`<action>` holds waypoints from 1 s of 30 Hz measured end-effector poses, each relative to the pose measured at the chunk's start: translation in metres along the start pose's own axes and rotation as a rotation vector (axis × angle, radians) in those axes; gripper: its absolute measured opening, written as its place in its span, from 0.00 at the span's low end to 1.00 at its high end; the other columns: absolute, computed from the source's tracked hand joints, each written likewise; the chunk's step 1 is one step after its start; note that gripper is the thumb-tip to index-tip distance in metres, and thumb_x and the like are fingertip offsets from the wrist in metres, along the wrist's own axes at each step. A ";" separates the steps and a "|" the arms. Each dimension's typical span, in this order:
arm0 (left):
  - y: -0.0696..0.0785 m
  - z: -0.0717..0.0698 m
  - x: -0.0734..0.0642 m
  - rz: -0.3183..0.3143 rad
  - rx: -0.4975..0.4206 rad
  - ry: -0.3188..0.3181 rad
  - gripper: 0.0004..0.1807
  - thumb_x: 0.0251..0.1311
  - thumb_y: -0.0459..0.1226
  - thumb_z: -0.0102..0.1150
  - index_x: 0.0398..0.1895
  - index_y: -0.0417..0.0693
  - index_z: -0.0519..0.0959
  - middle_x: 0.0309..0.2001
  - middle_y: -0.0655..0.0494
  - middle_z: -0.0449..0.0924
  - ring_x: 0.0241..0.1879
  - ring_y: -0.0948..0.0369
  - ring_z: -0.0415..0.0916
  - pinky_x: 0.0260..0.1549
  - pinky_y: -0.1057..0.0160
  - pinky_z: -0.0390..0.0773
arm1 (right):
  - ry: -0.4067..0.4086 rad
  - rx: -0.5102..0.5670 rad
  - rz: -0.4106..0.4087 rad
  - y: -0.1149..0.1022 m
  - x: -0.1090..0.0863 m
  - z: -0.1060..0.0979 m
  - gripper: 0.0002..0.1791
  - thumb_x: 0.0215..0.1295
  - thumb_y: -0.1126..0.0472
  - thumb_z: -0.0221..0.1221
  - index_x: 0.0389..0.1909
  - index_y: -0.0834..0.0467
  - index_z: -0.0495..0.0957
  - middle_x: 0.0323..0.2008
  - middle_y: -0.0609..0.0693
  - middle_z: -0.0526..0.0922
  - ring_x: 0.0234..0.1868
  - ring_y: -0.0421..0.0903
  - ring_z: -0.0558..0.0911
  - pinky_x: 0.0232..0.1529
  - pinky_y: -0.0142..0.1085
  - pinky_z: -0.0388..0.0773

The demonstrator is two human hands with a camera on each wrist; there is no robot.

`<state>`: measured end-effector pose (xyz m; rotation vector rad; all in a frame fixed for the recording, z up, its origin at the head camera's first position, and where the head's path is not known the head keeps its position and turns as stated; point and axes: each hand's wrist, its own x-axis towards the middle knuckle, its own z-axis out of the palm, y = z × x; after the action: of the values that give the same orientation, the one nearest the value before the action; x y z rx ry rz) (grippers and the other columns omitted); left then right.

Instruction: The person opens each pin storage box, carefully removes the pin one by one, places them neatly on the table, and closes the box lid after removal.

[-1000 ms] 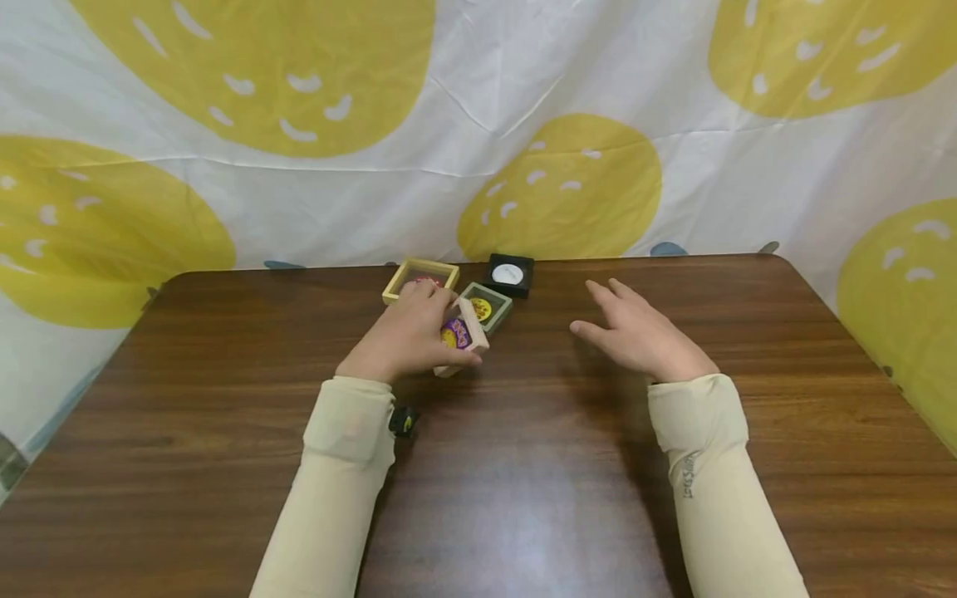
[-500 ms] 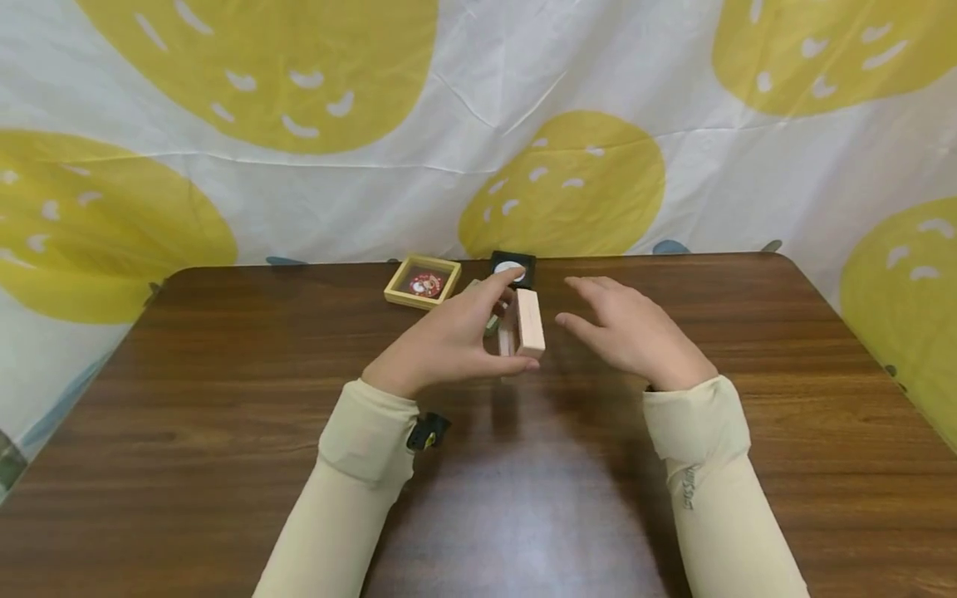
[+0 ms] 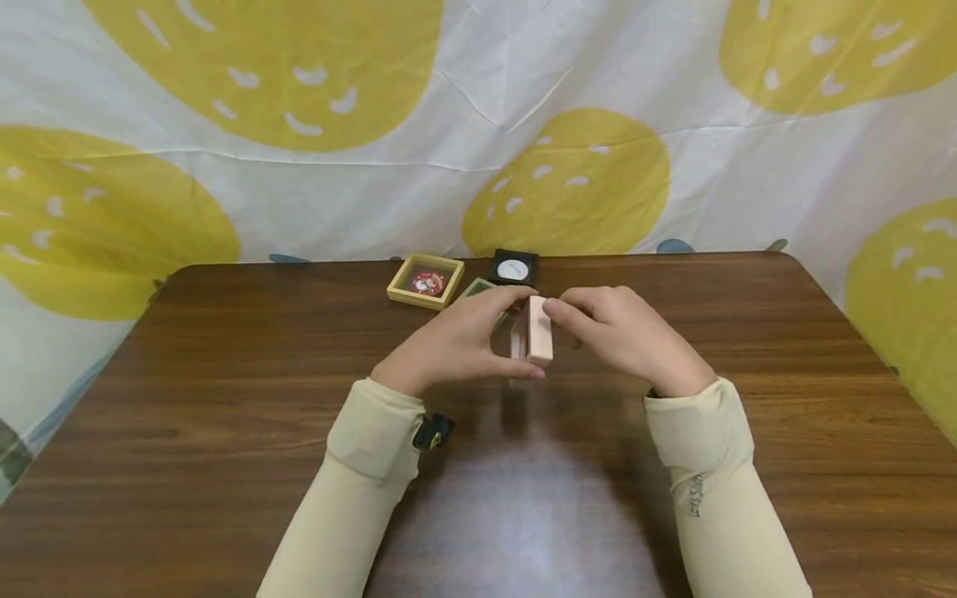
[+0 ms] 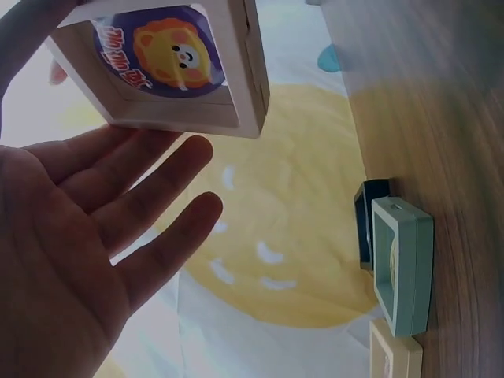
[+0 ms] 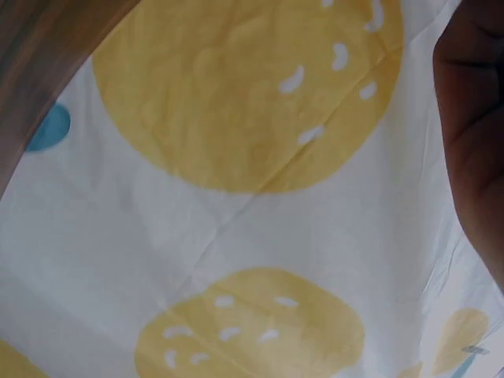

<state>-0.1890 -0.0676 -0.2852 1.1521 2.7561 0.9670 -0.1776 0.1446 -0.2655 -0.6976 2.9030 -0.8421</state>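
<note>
My left hand (image 3: 456, 345) holds a pale pink display frame (image 3: 540, 332) upright above the table, thumb under its lower edge and fingers at its upper edge. Inside the frame, in the left wrist view, sits a round purple badge (image 4: 161, 51) with a yellow lion face. My right hand (image 3: 628, 336) pinches the frame's upper right side, thumb on the near edge and fingers curled behind. In the right wrist view only part of the right hand (image 5: 480, 134) shows, and the frame is out of sight. A green frame (image 4: 413, 268) lies partly hidden behind the left hand.
A yellow frame (image 3: 407, 296) with a red badge and a black frame (image 3: 529, 262) with a white disc lie near the far edge of the wooden table (image 3: 224, 415). A white cloth (image 3: 336, 199) with yellow shapes hangs behind the table.
My left hand has lifted the pink frame from beside the green one, carried it right and turned it on edge. My right hand has moved left onto it.
</note>
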 end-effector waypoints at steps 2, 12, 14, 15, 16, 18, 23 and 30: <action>0.000 0.001 0.000 0.010 -0.012 -0.001 0.41 0.44 0.49 0.74 0.61 0.44 0.68 0.52 0.55 0.76 0.51 0.62 0.73 0.55 0.63 0.73 | -0.018 0.046 -0.004 -0.001 0.001 0.002 0.23 0.72 0.42 0.44 0.27 0.51 0.77 0.21 0.46 0.77 0.25 0.43 0.75 0.30 0.35 0.72; 0.000 0.002 0.001 0.010 0.018 0.009 0.42 0.42 0.49 0.74 0.60 0.44 0.67 0.50 0.55 0.76 0.49 0.62 0.73 0.53 0.61 0.74 | -0.035 0.019 -0.020 -0.004 0.004 0.007 0.20 0.71 0.48 0.48 0.22 0.55 0.72 0.16 0.45 0.69 0.19 0.41 0.67 0.24 0.34 0.66; 0.000 0.003 0.002 0.013 0.025 0.010 0.43 0.43 0.50 0.74 0.61 0.44 0.67 0.50 0.55 0.76 0.49 0.62 0.73 0.53 0.62 0.74 | -0.030 0.007 -0.019 -0.005 0.004 0.007 0.19 0.71 0.49 0.48 0.22 0.54 0.72 0.16 0.45 0.70 0.19 0.41 0.68 0.24 0.34 0.66; 0.000 0.003 0.002 0.013 0.029 0.011 0.43 0.43 0.50 0.74 0.62 0.43 0.66 0.50 0.55 0.76 0.49 0.62 0.73 0.54 0.62 0.74 | -0.027 0.002 -0.018 -0.005 0.004 0.007 0.18 0.71 0.49 0.49 0.23 0.54 0.72 0.17 0.45 0.70 0.19 0.41 0.68 0.24 0.34 0.66; 0.000 0.003 0.002 0.011 0.038 0.011 0.44 0.43 0.50 0.74 0.63 0.43 0.65 0.50 0.55 0.76 0.50 0.62 0.73 0.55 0.63 0.73 | -0.026 0.000 -0.013 -0.005 0.004 0.007 0.17 0.70 0.50 0.49 0.23 0.54 0.73 0.18 0.45 0.71 0.20 0.41 0.69 0.25 0.34 0.67; 0.000 0.004 0.003 0.010 0.058 0.012 0.46 0.44 0.50 0.73 0.65 0.43 0.64 0.50 0.55 0.76 0.50 0.62 0.73 0.56 0.62 0.72 | -0.022 -0.010 0.003 -0.006 0.004 0.008 0.15 0.69 0.51 0.50 0.24 0.53 0.73 0.19 0.45 0.73 0.21 0.41 0.70 0.26 0.34 0.67; 0.001 0.005 0.001 0.002 0.137 0.008 0.49 0.45 0.52 0.72 0.68 0.41 0.62 0.52 0.52 0.77 0.53 0.59 0.74 0.58 0.60 0.72 | -0.034 -0.038 0.065 -0.009 0.004 0.010 0.11 0.64 0.53 0.49 0.27 0.53 0.74 0.19 0.45 0.73 0.22 0.42 0.70 0.26 0.34 0.67; 0.002 0.008 0.003 0.003 0.210 -0.002 0.48 0.44 0.53 0.72 0.67 0.43 0.63 0.57 0.50 0.75 0.53 0.57 0.75 0.55 0.59 0.74 | -0.038 -0.071 0.144 -0.011 0.006 0.012 0.10 0.60 0.54 0.47 0.31 0.54 0.74 0.22 0.46 0.75 0.24 0.43 0.72 0.26 0.34 0.66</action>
<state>-0.1878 -0.0605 -0.2903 1.1801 2.9112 0.6886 -0.1768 0.1279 -0.2699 -0.4950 2.9190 -0.7060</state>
